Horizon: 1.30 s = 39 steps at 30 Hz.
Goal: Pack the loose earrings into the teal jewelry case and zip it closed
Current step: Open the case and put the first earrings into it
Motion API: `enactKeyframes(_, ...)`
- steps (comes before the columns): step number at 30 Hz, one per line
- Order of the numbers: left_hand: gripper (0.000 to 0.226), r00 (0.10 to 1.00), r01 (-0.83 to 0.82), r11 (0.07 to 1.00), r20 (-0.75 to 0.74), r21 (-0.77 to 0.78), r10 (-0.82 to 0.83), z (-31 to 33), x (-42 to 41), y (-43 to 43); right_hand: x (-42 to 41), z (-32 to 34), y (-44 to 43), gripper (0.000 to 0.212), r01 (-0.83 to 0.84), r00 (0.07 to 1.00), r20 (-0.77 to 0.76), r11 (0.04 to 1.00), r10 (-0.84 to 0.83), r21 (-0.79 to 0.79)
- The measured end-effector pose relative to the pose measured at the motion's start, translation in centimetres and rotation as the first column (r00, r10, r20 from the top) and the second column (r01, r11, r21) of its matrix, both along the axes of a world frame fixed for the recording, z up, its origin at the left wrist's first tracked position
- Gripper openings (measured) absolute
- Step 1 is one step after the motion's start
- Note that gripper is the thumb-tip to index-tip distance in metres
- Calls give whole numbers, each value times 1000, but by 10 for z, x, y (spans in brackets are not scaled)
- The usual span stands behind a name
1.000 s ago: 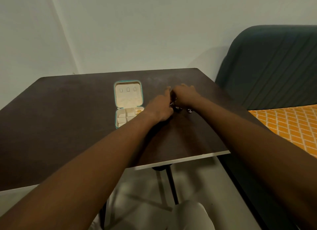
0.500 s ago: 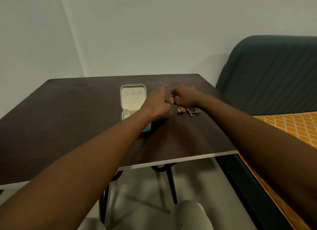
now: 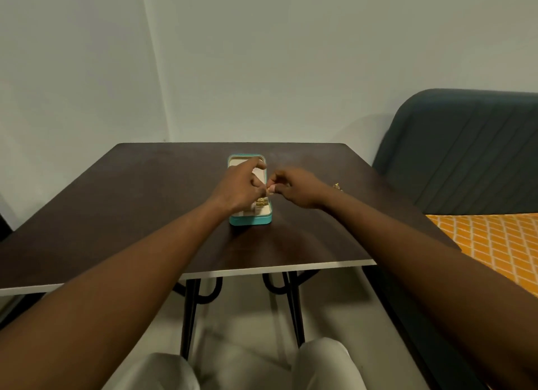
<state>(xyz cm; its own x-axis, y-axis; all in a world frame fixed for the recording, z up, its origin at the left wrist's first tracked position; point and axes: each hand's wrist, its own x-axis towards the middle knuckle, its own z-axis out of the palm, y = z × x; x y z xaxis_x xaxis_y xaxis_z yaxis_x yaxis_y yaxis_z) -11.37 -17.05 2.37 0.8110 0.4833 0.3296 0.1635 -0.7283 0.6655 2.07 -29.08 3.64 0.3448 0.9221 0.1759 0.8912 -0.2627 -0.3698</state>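
Observation:
The teal jewelry case [image 3: 251, 219] lies open in the middle of the dark table [image 3: 145, 203], its cream lid flat behind the tray. Gold earrings [image 3: 261, 202] sit in the tray's right compartment. My left hand [image 3: 240, 187] hovers over the case and hides most of its inside. My right hand [image 3: 294, 187] is just right of the case, its fingertips pinched on a small gold earring [image 3: 269, 189] that meets my left fingertips above the tray. Another loose gold earring [image 3: 337, 186] lies on the table beyond my right wrist.
A dark green padded sofa [image 3: 465, 157] stands right of the table, with an orange patterned cloth [image 3: 495, 244] on its seat. The table's near edge [image 3: 262, 269] is pale, with black legs below. My knees [image 3: 320, 363] are under it. Bare walls stand behind.
Both hands have moved left from the loose earrings to above the open case, carrying a small earring. The camera has tilted, so the table sits lower in view.

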Motion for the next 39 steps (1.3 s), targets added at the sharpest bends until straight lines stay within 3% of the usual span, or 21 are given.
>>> enactKeyframes(9, 58, 996, -13, 1000, -88, 1, 13, -15, -21, 5, -27, -11, 12, 19, 31, 966, 260, 992, 2, -120)
enactKeyframes(17, 60, 994, -30, 1000, -106, 4, 30, -26, -17, 8, -26, -17, 13, 22, 32, 942, 334, 988, 21, -153)
enactKeyframes(28, 60, 990, -86, 996, -110, 5, 86, -30, -13, 8, -22, -26, 17, 20, 78, 989, 132, 995, -69, -65)
enactKeyframes(35, 58, 988, -99, 995, -115, 28, 102, -30, -12, 7, -26, -26, 18, 15, 124, 987, 109, 992, -122, -13)
enactKeyframes(39, 60, 988, -103, 995, -119, -5, 102, -28, -12, 6, -19, -29, 14, 18, 113, 994, -15, 993, -112, 38)
